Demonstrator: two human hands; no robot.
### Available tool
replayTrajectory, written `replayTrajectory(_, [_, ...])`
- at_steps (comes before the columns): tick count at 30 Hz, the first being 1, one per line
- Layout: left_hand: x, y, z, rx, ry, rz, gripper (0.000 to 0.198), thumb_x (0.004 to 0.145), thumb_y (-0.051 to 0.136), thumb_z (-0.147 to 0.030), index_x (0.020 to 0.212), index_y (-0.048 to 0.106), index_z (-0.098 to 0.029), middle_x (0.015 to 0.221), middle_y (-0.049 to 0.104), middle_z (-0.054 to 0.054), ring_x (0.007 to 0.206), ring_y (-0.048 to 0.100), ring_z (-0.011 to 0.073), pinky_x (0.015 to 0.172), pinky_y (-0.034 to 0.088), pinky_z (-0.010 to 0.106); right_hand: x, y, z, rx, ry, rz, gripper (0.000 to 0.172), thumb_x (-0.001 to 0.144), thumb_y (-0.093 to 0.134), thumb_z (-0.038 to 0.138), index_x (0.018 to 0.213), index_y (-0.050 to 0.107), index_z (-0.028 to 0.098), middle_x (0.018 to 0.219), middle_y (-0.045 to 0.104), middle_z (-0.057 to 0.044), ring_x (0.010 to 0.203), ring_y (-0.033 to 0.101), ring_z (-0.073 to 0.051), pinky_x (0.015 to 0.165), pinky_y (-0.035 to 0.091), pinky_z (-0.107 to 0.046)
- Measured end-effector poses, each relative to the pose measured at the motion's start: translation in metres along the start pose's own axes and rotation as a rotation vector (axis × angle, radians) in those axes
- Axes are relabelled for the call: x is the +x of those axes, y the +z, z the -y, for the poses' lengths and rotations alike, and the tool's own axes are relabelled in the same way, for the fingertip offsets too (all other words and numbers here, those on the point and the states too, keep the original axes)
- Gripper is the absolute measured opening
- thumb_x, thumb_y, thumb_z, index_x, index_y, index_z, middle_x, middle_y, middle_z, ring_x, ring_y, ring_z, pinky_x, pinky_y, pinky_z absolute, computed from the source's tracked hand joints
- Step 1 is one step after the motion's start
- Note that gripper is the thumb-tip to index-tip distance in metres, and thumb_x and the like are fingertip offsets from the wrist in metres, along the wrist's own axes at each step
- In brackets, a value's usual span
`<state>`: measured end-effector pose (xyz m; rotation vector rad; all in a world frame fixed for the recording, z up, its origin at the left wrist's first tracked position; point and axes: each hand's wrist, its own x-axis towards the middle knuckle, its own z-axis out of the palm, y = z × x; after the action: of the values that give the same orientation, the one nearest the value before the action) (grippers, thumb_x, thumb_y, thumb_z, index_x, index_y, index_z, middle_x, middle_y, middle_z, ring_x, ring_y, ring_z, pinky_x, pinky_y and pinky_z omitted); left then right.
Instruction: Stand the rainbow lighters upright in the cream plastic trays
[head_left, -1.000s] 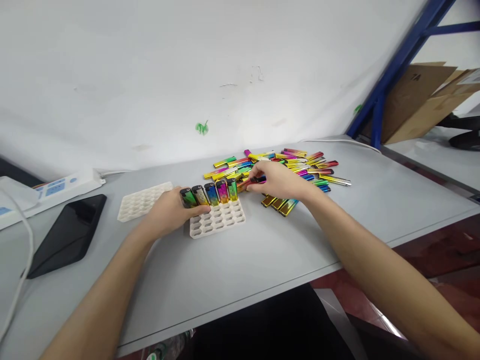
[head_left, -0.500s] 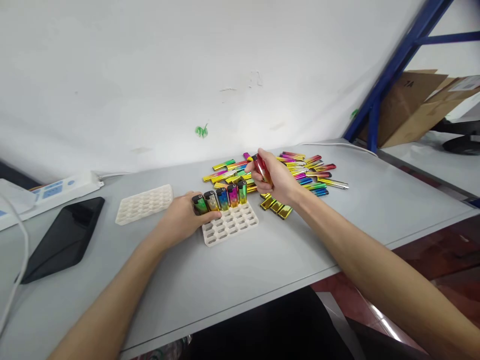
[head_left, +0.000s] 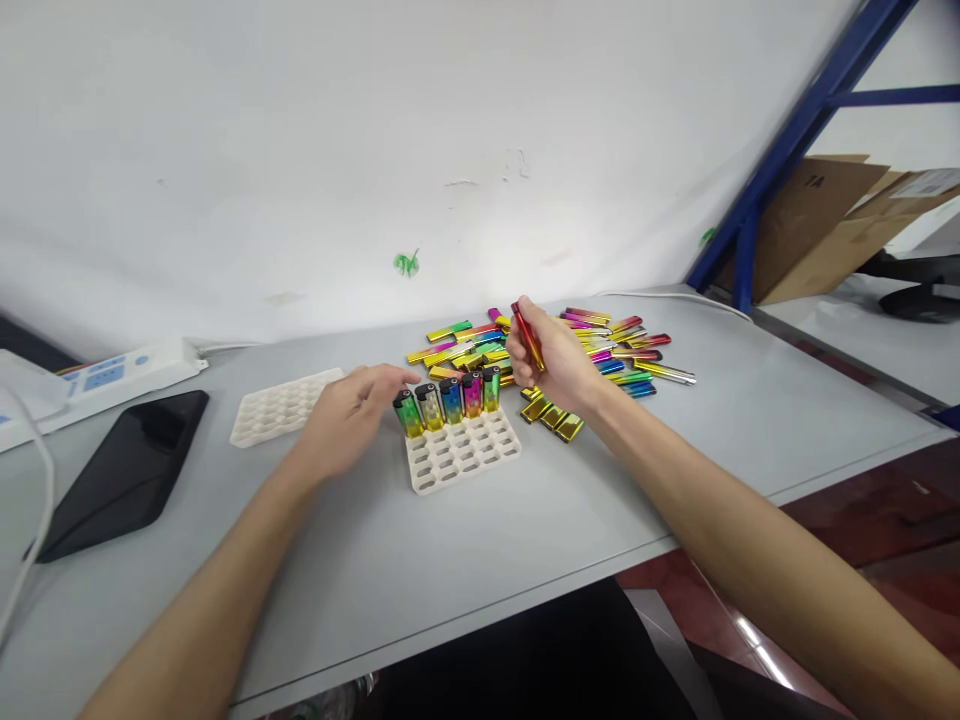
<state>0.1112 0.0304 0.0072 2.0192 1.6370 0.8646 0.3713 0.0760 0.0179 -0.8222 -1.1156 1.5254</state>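
We pinch a red lighter point(head_left: 527, 335) in our right hand point(head_left: 561, 368) just past the tray point(head_left: 465, 458), whose far row holds five lighters point(head_left: 450, 400) (other cells bare), left hand point(head_left: 351, 415) spread beside it, pile point(head_left: 619, 345) lying beyond.

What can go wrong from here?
1. The right hand pinches the red lighter by fingertips near the pile; a slip could drop it there.
2. The left hand looks open beside the tray, not clamping it; pushing a lighter in may shift the tray or tip the standing row.
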Motion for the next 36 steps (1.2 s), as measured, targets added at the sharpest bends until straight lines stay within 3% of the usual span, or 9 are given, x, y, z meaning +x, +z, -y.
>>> replayTrajectory(3, [0.003,-0.001,0.008,0.051,-0.021,-0.099,0.061,0.102,0.025,-0.061,0.107,0.074,-0.024,0.102,0.077,0.005,0.105,0.066,0.0259,0.099,0.047,0.04,-0.001,0.001,0.001,0.014,0.006,0.033,0.048,0.086,0.07,0.066,0.075,0.051,0.023,0.051,0.034,0.011,0.041,0.021,-0.007,0.04,0.018,-0.023])
replayTrajectory(7, [0.01,-0.001,0.019,0.298,0.001,-0.172,0.047,0.097,0.037,-0.055,0.097,0.073,-0.024,0.104,0.077,0.007,0.114,0.059,0.0305,0.098,0.048,0.042,0.001,-0.001,0.001,0.064,0.061,0.017,0.06,0.09,0.05,0.079,0.069,0.054,0.022,0.044,0.023,0.011,0.039,0.01,-0.007,0.039,0.011,-0.025])
replayTrajectory(10, [0.014,-0.001,0.025,0.422,-0.008,-0.151,0.041,0.092,0.042,-0.051,0.099,0.072,-0.023,0.11,0.075,0.01,0.118,0.056,0.0345,0.103,0.047,0.047,0.003,-0.002,-0.001,0.093,0.077,-0.016,0.066,0.091,0.048,0.079,0.057,0.049,0.022,0.042,0.024,0.009,0.038,0.014,-0.007,0.039,0.012,-0.025])
replayTrajectory(15, [0.016,-0.001,0.031,0.538,-0.072,-0.088,0.047,0.089,0.041,-0.049,0.108,0.072,-0.019,0.123,0.071,0.014,0.129,0.05,0.0395,0.112,0.042,0.054,0.001,0.002,-0.004,0.088,0.108,-0.052,0.066,0.099,0.044,0.061,0.047,0.039,0.021,0.039,0.022,0.007,0.036,0.014,-0.007,0.038,0.012,-0.025])
replayTrajectory(19, [0.015,-0.001,0.031,0.54,-0.077,-0.083,0.046,0.088,0.043,-0.046,0.111,0.071,-0.018,0.126,0.07,0.016,0.13,0.05,0.0401,0.112,0.043,0.055,-0.001,0.006,-0.004,0.049,0.109,-0.045,0.062,0.1,0.042,0.053,0.047,0.038,0.022,0.038,0.021,0.008,0.035,0.012,-0.007,0.038,0.012,-0.025])
replayTrajectory(26, [0.013,0.0,0.029,0.494,-0.021,-0.027,0.039,0.081,0.049,-0.035,0.11,0.07,-0.02,0.125,0.071,0.014,0.13,0.052,0.0389,0.111,0.044,0.054,-0.001,0.005,-0.002,0.038,0.096,-0.076,0.065,0.093,0.049,0.071,0.052,0.036,0.023,0.041,0.019,0.009,0.037,0.012,-0.007,0.039,0.012,-0.025])
replayTrajectory(31, [0.013,0.002,0.028,0.486,0.012,-0.006,0.04,0.078,0.049,-0.032,0.109,0.071,-0.02,0.122,0.072,0.014,0.129,0.053,0.0383,0.111,0.044,0.053,0.0,0.006,-0.005,0.011,0.086,-0.096,0.06,0.098,0.043,0.061,0.051,0.035,0.024,0.039,0.019,0.008,0.036,0.011,-0.007,0.039,0.011,-0.026])
replayTrajectory(36, [0.012,0.002,0.024,0.47,0.026,0.012,0.042,0.078,0.047,-0.029,0.11,0.071,-0.019,0.12,0.072,0.014,0.129,0.053,0.0366,0.11,0.045,0.051,0.0,0.008,-0.006,-0.03,-0.042,-0.182,0.059,0.095,0.046,0.068,0.056,0.044,0.023,0.044,0.027,0.007,0.039,0.018,-0.009,0.041,0.017,-0.027])
